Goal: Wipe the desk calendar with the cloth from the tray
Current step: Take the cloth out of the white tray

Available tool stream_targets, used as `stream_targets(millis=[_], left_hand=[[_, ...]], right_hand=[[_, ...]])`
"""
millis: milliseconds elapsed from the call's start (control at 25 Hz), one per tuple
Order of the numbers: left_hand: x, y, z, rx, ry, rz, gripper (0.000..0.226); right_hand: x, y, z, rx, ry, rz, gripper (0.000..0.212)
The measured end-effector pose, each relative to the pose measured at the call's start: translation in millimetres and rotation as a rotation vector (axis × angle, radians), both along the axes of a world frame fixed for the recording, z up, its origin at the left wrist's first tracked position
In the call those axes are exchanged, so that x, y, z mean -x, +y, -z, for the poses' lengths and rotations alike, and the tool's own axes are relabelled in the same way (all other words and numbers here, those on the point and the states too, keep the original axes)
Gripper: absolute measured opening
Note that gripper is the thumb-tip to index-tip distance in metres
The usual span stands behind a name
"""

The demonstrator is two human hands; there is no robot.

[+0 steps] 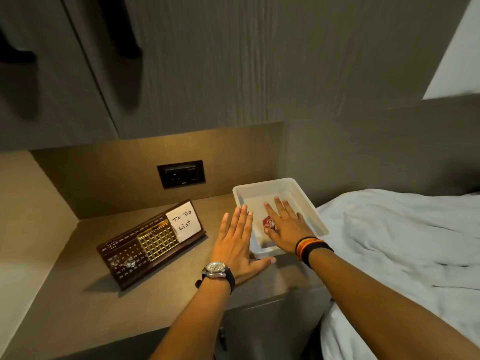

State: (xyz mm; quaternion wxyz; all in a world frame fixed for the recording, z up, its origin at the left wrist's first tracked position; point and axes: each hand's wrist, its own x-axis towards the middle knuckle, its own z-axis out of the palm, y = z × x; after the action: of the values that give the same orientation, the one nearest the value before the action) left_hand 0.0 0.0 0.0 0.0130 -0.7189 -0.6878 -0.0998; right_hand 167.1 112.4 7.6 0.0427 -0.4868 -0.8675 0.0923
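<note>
Grey panelled wall (233,61), white-sheeted bed (402,242)

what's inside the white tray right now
The right hand reaches into the white tray, fingers spread over a small reddish cloth. Only a patch of the cloth shows; the rest is covered by the hand. The visible tray floor looks bare.

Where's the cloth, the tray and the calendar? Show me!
cloth (267,222), head view, on the red bit showing beside the right hand.
tray (262,187), head view, on its far white rim.
desk calendar (155,241), head view, on the gold grid.
</note>
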Motion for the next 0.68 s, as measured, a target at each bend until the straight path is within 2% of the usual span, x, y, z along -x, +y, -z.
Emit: stream_targets(millis=[120, 200, 360, 520, 680], left_hand=[[0.5, 19.8, 16.2, 0.1, 0.016, 0.011, 0.131], [4.8, 30.3, 26.6, 0.137, 0.002, 0.02, 0.129], [6.0, 38.4, 34.9, 0.216, -0.069, 0.039, 0.125], [5.3, 36.7, 28.4, 0.26, -0.093, 0.044, 0.126], [40.1, 17.4, 7.1, 0.218, 0.005, 0.06, 0.126]], right_hand=[[13.8, 31.1, 11.5, 0.204, -0.157, -0.006, 0.081], [19.8, 41.0, 16.5, 0.259, -0.199, -0.016, 0.079], [20.7, 46.4, 23.6, 0.12, -0.184, -0.071, 0.045], [20.8, 40.5, 21.8, 0.047, -0.175, -0.05, 0.035], [19.6, 29.5, 7.3, 0.023, -0.09, 0.044, 0.028]])
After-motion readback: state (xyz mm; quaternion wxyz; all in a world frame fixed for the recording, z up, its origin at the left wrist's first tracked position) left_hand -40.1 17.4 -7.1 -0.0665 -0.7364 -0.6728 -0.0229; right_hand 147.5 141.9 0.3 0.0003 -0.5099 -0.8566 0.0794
